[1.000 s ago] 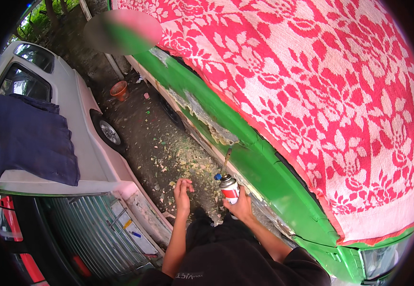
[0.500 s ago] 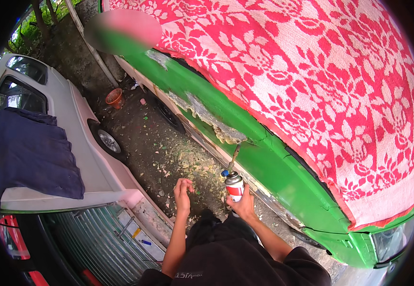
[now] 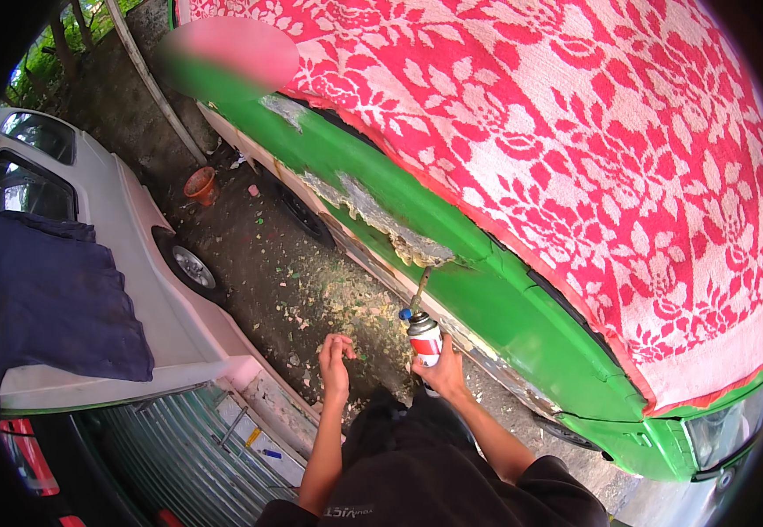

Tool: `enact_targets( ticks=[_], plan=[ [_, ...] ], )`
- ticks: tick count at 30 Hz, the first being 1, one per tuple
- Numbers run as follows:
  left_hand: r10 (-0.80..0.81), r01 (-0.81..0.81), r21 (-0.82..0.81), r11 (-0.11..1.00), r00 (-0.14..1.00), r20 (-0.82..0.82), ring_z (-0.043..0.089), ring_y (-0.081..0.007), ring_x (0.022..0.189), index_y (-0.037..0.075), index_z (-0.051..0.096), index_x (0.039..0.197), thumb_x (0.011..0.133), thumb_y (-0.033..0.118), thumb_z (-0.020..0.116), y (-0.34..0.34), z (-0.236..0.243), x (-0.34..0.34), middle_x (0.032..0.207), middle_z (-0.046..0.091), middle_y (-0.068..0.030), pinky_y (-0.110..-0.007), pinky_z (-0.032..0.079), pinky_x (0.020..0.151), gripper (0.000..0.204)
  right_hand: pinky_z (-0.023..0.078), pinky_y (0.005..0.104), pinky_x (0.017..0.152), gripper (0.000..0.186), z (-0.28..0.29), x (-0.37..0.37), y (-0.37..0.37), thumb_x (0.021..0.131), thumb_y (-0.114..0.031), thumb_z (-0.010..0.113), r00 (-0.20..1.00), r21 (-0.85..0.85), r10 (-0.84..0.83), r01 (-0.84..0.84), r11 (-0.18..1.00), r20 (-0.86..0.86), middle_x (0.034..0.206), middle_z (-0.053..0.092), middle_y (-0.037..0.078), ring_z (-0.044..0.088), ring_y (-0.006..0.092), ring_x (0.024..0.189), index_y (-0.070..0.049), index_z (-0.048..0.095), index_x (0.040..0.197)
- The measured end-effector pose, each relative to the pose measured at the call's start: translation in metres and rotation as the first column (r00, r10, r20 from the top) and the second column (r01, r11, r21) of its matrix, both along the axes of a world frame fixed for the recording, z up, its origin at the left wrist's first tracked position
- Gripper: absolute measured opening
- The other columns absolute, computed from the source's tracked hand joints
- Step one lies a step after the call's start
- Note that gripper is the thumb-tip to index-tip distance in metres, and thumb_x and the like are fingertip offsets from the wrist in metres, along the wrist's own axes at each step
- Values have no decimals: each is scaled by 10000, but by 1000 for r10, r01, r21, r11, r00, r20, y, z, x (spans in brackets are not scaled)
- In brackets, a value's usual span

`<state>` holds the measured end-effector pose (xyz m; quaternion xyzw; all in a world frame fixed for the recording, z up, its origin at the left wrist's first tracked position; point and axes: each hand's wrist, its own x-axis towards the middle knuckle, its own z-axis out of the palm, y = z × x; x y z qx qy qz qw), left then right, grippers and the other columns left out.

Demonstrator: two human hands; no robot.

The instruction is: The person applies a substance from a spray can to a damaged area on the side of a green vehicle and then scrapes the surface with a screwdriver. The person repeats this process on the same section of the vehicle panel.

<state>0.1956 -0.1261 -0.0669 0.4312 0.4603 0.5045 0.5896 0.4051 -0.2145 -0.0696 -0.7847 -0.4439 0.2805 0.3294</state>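
Since a second ago the view has tipped up and to the right, so the green car fills more of the picture and the two hands sit a little lower, but the can is in the same hand as before. Right now the right hand [image 3: 441, 373] is wrapped tight around a small gas can [image 3: 425, 339] with a red and white label, so that grip is clamped on the can. From the top of the can a thin bent torch pipe [image 3: 420, 291] goes up, and its tip is right at the side of the green car [image 3: 504, 299], at the end of a long rough patch [image 3: 373, 215] where the paint is gone. The can is low down, near the middle of the picture, just beside the car's side. The left hand [image 3: 335, 356] is just to the left of the can, apart from it, holding nothing, with its fingers bent and loose. Under both hands is dirt ground [image 3: 267, 272] with lots of pale paint bits [image 3: 346, 303] on it. A big red and white flowery cloth [image 3: 557, 132] covers the top of the green car. On the left stands a white car [image 3: 136, 255] with a dark blue cloth [image 3: 43, 303] lying on it. A small orange pot [image 3: 200, 185] sits on the ground farther back.
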Motion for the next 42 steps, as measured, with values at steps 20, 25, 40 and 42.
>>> enact_targets(
  ticks=[20,25,40,42],
  plan=[
    [168,-167,-13,986,986,4,486,-133,678,19,564,907,1067,220,439,-1,-2,40,703,470,-25,-315,446,685,286,575,526,716,782,-12,32,40,725,-330,806,978,-78,208,-205,976,29,852,676,342,688,498,792,74,399,1257],
    [195,-194,-21,981,980,29,487,-133,677,16,567,908,1069,219,436,-1,-6,45,713,477,-28,-308,440,687,290,575,524,719,772,-16,40,43,721,-330,806,975,-35,220,-219,975,34,847,680,334,689,496,784,68,408,1249],
    [210,-209,-34,977,978,21,494,-130,674,23,564,917,1072,232,422,-14,-6,46,714,489,-26,-296,440,684,296,563,542,753,739,-23,36,63,744,-339,789,969,-95,246,-244,965,9,872,674,352,677,516,815,46,399,1239],
    [218,-217,-43,975,976,27,497,-130,668,23,560,917,1067,240,416,-12,-5,43,699,488,-26,-297,439,690,301,564,540,742,692,-23,34,62,750,-340,779,970,-88,242,-239,967,25,867,677,343,676,516,806,42,425,1205]
  ],
)
